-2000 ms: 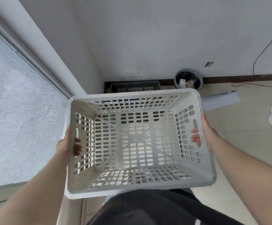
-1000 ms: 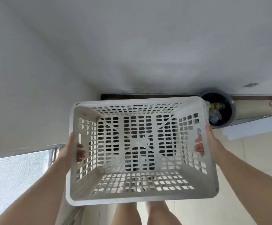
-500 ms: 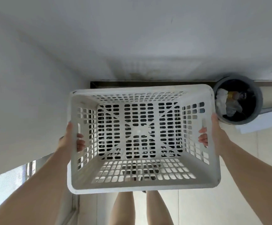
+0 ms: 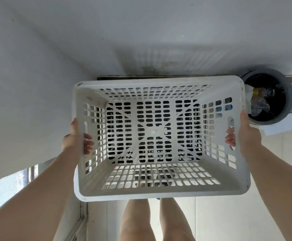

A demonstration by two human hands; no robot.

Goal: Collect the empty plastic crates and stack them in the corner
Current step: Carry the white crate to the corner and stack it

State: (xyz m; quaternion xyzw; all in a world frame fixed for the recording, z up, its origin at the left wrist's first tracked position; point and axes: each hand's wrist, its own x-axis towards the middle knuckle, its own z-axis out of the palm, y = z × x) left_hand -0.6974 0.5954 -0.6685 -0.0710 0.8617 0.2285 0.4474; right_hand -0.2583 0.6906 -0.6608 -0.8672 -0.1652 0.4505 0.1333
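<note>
Curling through the handle slots from outside, the fingertips [image 4: 88, 142] of the left hand [image 4: 73, 138] show inside the left wall of the white crate [image 4: 159, 138], and those of the right hand [image 4: 246, 134] come through the matching slot on the right wall, so each hand grips a handle with its palm flat against the outer side; the thumbs lie up along the rim, though how firmly they press cannot be told. Holding at both short ends seems meant to keep the crate level and open side up, which suits lowering it squarely onto something below. Through the perforated floor of the crate a dark shape shows, most likely a dark crate [image 4: 141, 77] already sitting in the corner, of which only a thin edge is plainly visible past the far rim against the wall [image 4: 141, 32]. The white crate hangs in the air directly over it, empty, between the side wall on the left and a grey waste bin [image 4: 288, 94] just beside its right far corner. Bare legs [image 4: 138, 221] stand below the near rim on the tiled floor [image 4: 246, 223], and a window [image 4: 4, 188] shows at lower left. Judging by this alignment, the stacking step is about to finish.
</note>
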